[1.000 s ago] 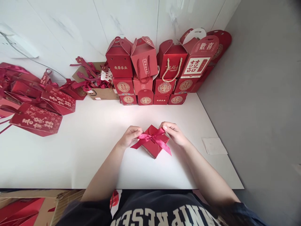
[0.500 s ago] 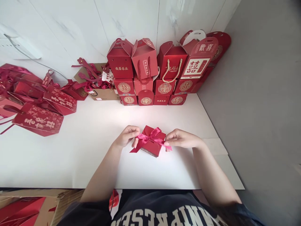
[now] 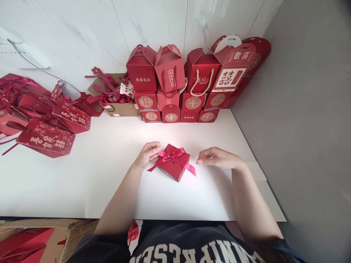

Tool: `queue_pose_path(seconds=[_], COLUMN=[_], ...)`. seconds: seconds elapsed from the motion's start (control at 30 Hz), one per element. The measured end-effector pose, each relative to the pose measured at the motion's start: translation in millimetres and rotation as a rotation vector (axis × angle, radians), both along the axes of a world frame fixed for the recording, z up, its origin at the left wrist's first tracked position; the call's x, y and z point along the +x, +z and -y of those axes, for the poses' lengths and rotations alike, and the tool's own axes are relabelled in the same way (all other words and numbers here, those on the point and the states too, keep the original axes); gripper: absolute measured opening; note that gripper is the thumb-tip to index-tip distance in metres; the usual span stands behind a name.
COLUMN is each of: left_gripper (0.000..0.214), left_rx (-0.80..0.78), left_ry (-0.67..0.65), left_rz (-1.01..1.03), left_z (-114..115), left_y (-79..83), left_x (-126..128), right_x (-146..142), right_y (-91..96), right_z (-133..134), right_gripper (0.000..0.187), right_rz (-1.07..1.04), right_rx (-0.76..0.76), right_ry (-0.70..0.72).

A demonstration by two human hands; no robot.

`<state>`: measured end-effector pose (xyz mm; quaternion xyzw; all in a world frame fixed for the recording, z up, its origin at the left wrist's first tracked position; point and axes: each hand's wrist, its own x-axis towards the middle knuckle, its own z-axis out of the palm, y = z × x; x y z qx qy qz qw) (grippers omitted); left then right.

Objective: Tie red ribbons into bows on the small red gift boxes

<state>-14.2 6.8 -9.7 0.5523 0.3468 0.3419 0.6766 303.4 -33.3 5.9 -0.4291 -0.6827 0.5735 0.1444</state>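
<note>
A small red gift box (image 3: 174, 168) rests on the white table, turned at a slant. Around it runs a glossy pink ribbon (image 3: 189, 168), tied in a bow on the lid, with one tail spread to each side. At the box's left, my left hand (image 3: 149, 154) pinches the left loop of the bow between thumb and fingers. My right hand (image 3: 216, 157) hovers just right of the box, apart from the ribbon. Its fingers are drawn together and nothing shows in them.
Stacked red gift boxes (image 3: 171, 84) line the wall behind. Left of them stands a cardboard box (image 3: 123, 109) with ribbons and decorations. More red handled boxes (image 3: 45, 138) crowd the far left. A grey panel (image 3: 301, 120) bounds the table's right side.
My right hand has let go of the right ribbon tail and moved right. The gift box has shifted slightly left, while my left hand keeps its pinch on the bow.
</note>
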Motion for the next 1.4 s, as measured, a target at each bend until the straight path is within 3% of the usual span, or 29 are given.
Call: queue_pose_path(seconds=[0.1,0.17,0.3,0.43,0.53,0.6,0.7,0.83,0.93,1.03,1.13,1.4], left_gripper=[0.033,0.037,0.035,0.033,0.041,0.035,0.032,0.034,0.034,0.047,0.05,0.034], left_rx=[0.064,0.148,0.297,0.267,0.2,0.127,0.019,0.023,-0.071,-0.177,-0.167,-0.14], left_ry=[0.013,-0.004,-0.038,-0.15,-0.105,-0.076,-0.147,-0.31,-0.396,-0.335,-0.251,-0.413], left_rz=[-0.044,-0.202,-0.56,-0.648,-0.643,-0.623,-0.578,-0.442,-0.407,-0.409,-0.386,-0.275], left_z=[1,4,8,8,8,10,11,10,9,8,8,7], left_y=[12.8,24.6,42.1,40.9,37.1,37.5,40.9,41.8,38.9,36.2,35.4,31.4], left_x=[-3,-8,-24,-34,-34,-32,-29,-30,-29,-25,-20,-22], right_x=[-3,-13,-41,-59,-62,-61,-60,-59,-59,-58,-58,-58], right_y=[1.3,0.9,-1.9,-3.5,-3.1,-3.0,-3.4,-4.7,-5.5,-6.1,-7.2,-19.1], right_z=[-1,-1,2,7,10,11,13,14,12,11,10,5], right_gripper=[0.033,0.031,0.028,0.028,0.026,0.029,0.032,0.033,0.034,0.037,0.038,0.038], right_rz=[-0.119,-0.228,-0.322,-0.405,-0.401,-0.369,-0.311,-0.365,-0.413,-0.402,-0.409,-0.543], right_rx=[0.141,0.194,0.21,0.159,0.099,0.047,-0.027,-0.144,-0.204,-0.185,-0.135,-0.269], right_ry=[-0.286,-0.364,-0.315,-0.208,-0.138,-0.077,-0.041,-0.076,-0.119,-0.111,-0.077,-0.233])
